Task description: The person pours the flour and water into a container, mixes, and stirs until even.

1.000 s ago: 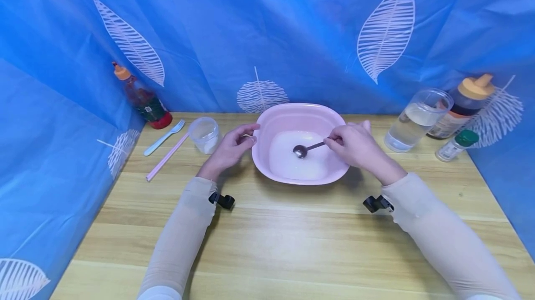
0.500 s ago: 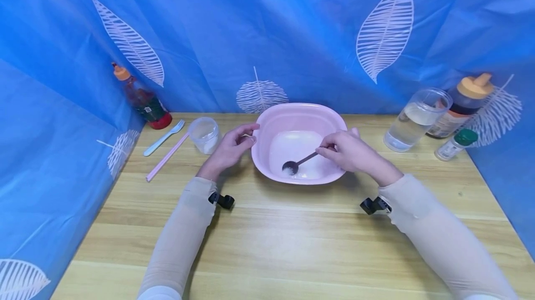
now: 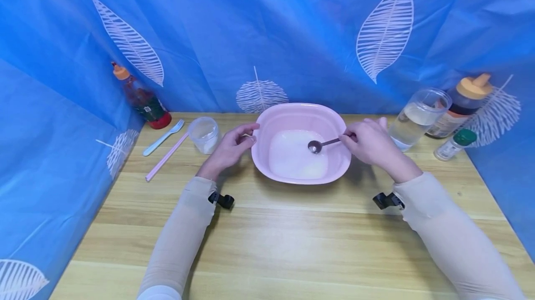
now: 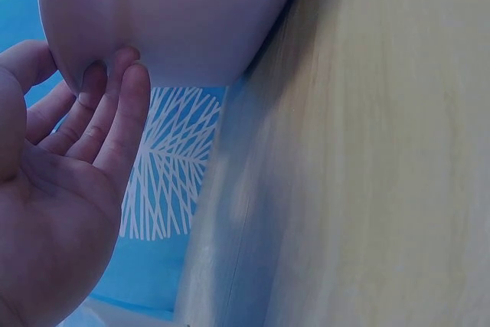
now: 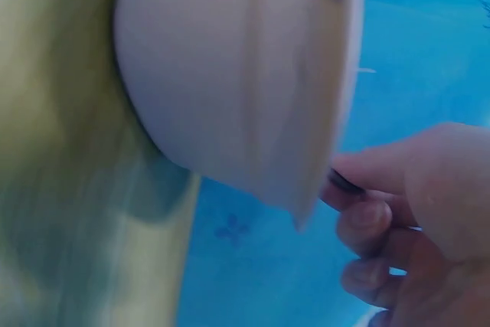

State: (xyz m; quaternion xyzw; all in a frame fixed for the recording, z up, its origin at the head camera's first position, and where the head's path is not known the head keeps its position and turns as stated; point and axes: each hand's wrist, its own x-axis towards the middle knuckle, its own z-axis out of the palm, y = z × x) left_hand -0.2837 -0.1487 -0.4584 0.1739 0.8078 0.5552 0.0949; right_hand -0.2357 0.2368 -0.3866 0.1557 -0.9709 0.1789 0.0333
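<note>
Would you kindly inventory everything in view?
Rounded basin: 1, pink, centre
Contents: 1 layer, white, basin bottom
Slender spoon: 1, dark, partly inside basin
Round cup: 1, clear, basin's left
Plastic fork: 1, pale blue, left
Thin stick: 1, pink, beside fork
Tapered bottle: 1, red, orange-capped, left
Tall tumbler: 1, clear, basin's right
Squeeze bottle: 1, dark, yellow-capped, beside tumbler
Small shaker: 1, clear, green-capped, right
Wood-grain table: 1, tan, beneath
Leaf-print curtain: 1, blue, behind
Sleeves: 2, beige, forearms
Cameras: 2, black, wrists
Left hand: 1, gripping basin
Right hand: 1, pinching spoon
</note>
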